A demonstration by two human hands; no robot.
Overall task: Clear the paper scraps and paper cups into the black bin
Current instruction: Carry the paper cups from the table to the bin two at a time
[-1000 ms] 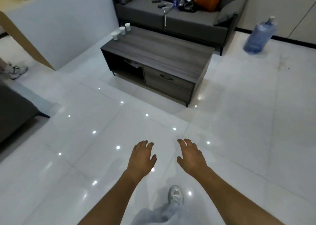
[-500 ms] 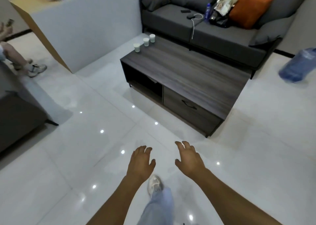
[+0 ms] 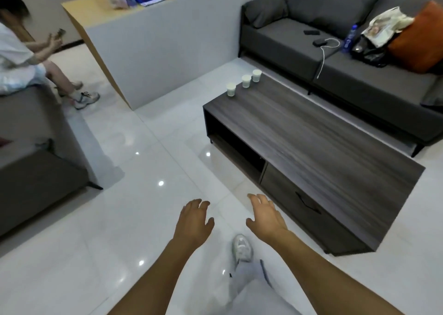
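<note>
The left hand [image 3: 194, 221] and the right hand [image 3: 265, 217] hung over the white floor [image 3: 96, 254], palms down, fingers loosely spread and holding nothing. The three paper cups [image 3: 246, 81] stood in a row at the far corner of the dark coffee table [image 3: 311, 132], well apart from the fingers [image 3: 256, 198] and beyond them.

The view has swung left and drawn nearer the coffee table [image 3: 311, 132]. A seated person [image 3: 21, 58] on the left has come fully into sight; the water jug has dropped out of frame.
</note>
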